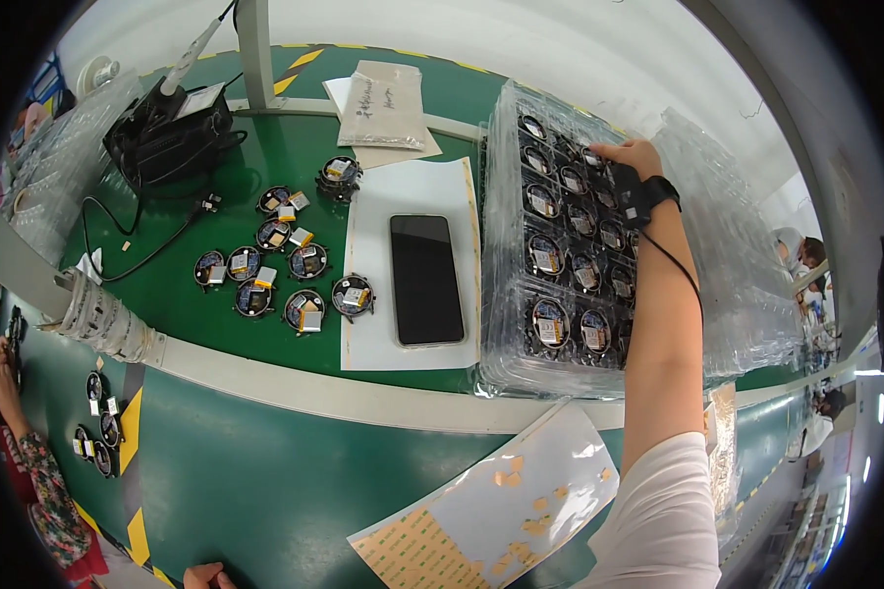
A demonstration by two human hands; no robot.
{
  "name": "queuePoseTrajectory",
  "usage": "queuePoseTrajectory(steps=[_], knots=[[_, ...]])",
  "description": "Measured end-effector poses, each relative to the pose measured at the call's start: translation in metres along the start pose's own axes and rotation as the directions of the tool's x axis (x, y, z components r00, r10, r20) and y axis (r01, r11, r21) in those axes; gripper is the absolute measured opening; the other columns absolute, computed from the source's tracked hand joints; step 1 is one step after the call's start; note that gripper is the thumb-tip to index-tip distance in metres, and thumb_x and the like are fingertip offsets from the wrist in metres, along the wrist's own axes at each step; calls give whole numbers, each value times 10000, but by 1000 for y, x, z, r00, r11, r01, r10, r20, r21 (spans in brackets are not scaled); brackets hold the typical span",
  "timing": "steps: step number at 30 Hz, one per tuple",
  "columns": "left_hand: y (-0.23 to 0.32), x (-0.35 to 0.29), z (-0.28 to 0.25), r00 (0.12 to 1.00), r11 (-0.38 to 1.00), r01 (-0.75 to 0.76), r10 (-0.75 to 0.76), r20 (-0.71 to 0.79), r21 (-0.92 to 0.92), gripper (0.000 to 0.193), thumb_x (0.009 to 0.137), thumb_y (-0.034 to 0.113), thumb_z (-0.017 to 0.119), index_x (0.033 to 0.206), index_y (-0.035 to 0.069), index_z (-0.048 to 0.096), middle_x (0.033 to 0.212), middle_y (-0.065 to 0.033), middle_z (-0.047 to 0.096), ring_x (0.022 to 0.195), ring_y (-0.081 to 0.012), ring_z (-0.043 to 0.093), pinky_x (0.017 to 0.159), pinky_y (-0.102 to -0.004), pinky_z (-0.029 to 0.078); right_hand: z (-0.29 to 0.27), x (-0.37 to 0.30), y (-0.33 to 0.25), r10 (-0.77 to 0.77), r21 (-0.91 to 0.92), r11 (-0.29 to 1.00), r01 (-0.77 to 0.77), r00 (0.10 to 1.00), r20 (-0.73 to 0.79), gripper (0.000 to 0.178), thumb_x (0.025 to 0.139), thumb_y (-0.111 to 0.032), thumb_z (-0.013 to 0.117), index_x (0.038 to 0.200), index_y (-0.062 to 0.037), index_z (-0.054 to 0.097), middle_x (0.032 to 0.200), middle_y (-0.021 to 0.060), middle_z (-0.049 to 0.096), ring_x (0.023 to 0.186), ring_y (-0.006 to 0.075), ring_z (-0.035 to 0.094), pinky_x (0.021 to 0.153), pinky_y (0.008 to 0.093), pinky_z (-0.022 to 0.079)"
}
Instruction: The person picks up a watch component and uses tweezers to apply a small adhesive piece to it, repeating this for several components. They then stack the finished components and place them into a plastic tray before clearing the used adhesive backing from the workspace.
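Note:
My right arm stretches far over a stack of clear plastic trays (506, 334). At the far part of the top tray, my right hand (634, 157) has a finger or thumb stretched left over a round watch module (592, 157). Its other fingers are hidden, so I cannot tell whether it grips anything. More round modules, such as this watch module (548, 324), sit in rows in the tray's pockets. Only bent fingertips of my left hand (206, 577) show, at the lower edge above the green bench (285, 471); whatever they hold is out of view.
Loose watch modules (304, 309) with silvery battery packs lie left of a black phone (427, 280) on white paper. A white bar (265, 378) crosses before the raised green surface. Nearer lies a sticker sheet (521, 491). Another person's hand (8, 388) is at far left.

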State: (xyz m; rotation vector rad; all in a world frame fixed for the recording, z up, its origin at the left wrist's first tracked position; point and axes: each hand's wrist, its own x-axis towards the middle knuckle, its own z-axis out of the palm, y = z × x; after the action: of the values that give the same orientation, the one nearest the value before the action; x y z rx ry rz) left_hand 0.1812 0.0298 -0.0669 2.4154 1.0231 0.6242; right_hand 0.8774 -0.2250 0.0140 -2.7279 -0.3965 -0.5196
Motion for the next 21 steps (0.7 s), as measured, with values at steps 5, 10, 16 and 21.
queuePoseTrajectory(steps=[5, 10, 16, 21], knots=[[-2, -2, 0, 1000, 1000, 12, -12, 10, 20, 105, 843, 59, 568, 861, -22, 632, 779, -156, 609, 643, -280, 567, 581, -337, 454, -16, 1, 23, 178, 36, 983, -179, 983, 46, 540, 594, -540, 772, 602, -18, 633, 587, 72, 616, 565, 175, 594, 565, 319, 457], [0, 0, 1, 999, 1000, -25, 25, -28, 11, 115, 846, 71, 571, 862, -25, 633, 784, -164, 615, 650, -289, 573, 592, -345, 459, -7, -8, 39, 99, -20, 995, -99, 995, -8, 562, 621, -565, 740, 687, -11, 667, 640, 83, 633, 627, 175, 612, 610, 305, 467], [-3, -2, 2, 1000, 1000, 11, -11, -6, 10, 126, 851, 85, 572, 863, -24, 634, 790, -166, 621, 655, -297, 576, 609, -353, 464, -9, -12, 66, 207, 156, 973, -171, 942, -263, 568, 653, -569, 709, 769, -13, 688, 728, 127, 663, 718, 223, 641, 689, 309, 482], [1, 1, 2, 999, 999, -38, 38, -30, 0, 127, 852, 87, 570, 864, -21, 635, 763, -146, 611, 636, -266, 568, 590, -346, 454, -1, -16, 65, 220, -150, 955, -255, 952, -214, 569, 670, -528, 699, 894, -5, 674, 867, 176, 670, 832, 313, 640, 763, 373, 486]])
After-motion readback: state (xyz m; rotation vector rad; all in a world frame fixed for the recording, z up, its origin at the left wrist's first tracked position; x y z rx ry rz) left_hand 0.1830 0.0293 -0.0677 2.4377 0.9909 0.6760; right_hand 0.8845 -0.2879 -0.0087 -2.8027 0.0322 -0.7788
